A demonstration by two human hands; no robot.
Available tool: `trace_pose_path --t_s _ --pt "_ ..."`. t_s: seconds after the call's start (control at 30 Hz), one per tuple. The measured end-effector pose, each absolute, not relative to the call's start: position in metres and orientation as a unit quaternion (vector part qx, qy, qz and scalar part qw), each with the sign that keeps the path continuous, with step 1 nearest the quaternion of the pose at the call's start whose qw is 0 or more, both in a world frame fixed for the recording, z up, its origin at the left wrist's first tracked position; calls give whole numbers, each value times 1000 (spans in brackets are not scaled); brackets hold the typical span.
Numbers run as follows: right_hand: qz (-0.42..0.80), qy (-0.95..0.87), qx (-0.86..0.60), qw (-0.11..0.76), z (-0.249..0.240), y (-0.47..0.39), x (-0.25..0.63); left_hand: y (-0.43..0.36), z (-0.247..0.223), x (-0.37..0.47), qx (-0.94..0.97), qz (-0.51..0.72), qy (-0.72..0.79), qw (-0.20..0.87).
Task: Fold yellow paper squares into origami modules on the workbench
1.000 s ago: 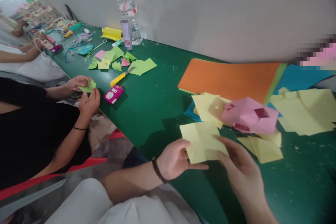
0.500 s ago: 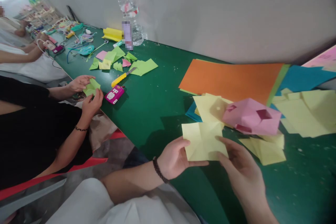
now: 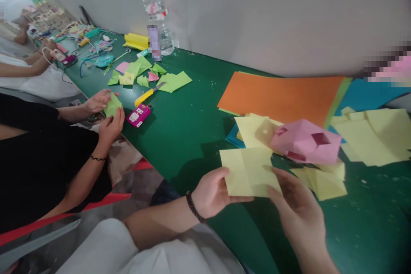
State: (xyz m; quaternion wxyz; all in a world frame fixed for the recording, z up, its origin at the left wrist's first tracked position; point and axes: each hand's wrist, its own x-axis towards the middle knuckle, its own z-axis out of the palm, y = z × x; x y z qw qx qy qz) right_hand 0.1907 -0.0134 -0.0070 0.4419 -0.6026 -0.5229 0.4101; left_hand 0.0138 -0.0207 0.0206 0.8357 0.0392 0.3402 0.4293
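A creased square of pale yellow paper [image 3: 248, 173] is held up over the table's near edge. My left hand [image 3: 213, 192] grips its left side, thumb in front and fingers underneath. On the right edge, my right hand [image 3: 297, 205] pinches the sheet between thumb and fingers. Just behind it sits a folded pink paper shape [image 3: 306, 141] with square openings, resting on yellow sheets. Folded yellow paper [image 3: 327, 182] lies beneath and in front of the pink shape. More yellow sheets [image 3: 382, 137] are spread to the right.
Orange paper [image 3: 279, 96] and blue paper [image 3: 372, 94] lie along the wall on the green table [image 3: 192, 124]. Leftward are a yellow cutter [image 3: 144, 97], a purple box [image 3: 139, 115], green scraps and a bottle [image 3: 154, 4]. A person beside me holds green paper [image 3: 113, 105].
The yellow sheet looks flatter and has shifted slightly left in view, still between both my hands. The neighbouring person's green paper has changed its tilt.
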Motion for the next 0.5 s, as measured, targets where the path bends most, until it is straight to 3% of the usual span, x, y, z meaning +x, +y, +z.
trace_pose_path --t_s 0.23,0.5 --pt "424 -516 -592 451 -4 -14 189 -21 9 14 -17 443 324 836" --pt "421 -537 -586 437 -1 -16 188 -13 20 15 53 470 390 790"
